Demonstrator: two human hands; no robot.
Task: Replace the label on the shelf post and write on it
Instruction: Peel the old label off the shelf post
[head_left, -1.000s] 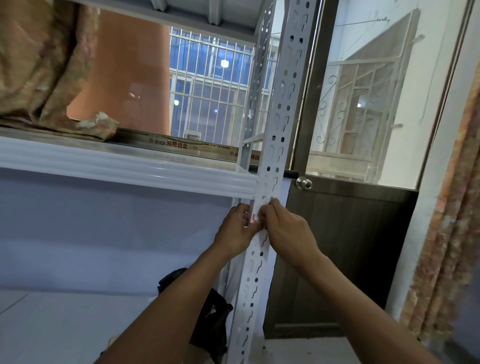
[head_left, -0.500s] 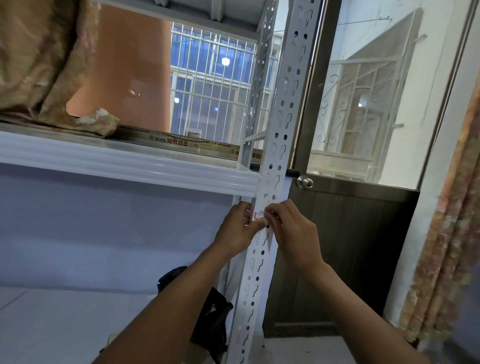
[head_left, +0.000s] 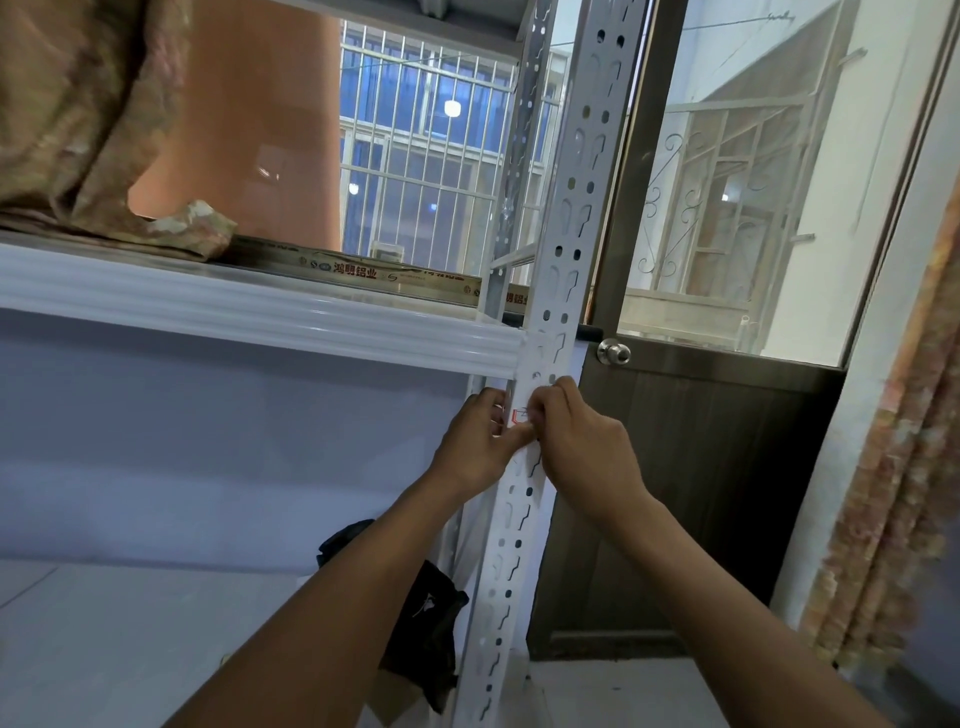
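A white perforated shelf post (head_left: 563, 249) runs from the top of the view down to the floor. A small white label with a red border (head_left: 518, 417) sits on the post just below the shelf beam. My left hand (head_left: 475, 447) reaches in from the left, its thumb pressing on the label's lower edge. My right hand (head_left: 582, 441) comes from the right with curled fingers pinching at the label's right side. Most of the label is hidden by my fingers.
A white shelf beam (head_left: 249, 322) meets the post at the left, bearing a folded patterned cloth (head_left: 88, 119) and a long printed box (head_left: 358, 273). A dark door with a metal knob (head_left: 614, 353) stands behind the post. A black bag (head_left: 421, 623) lies low. A curtain (head_left: 904, 467) hangs right.
My right hand drew slightly off the post half a second ago, then closed back onto the label. The left hand stayed against the post.
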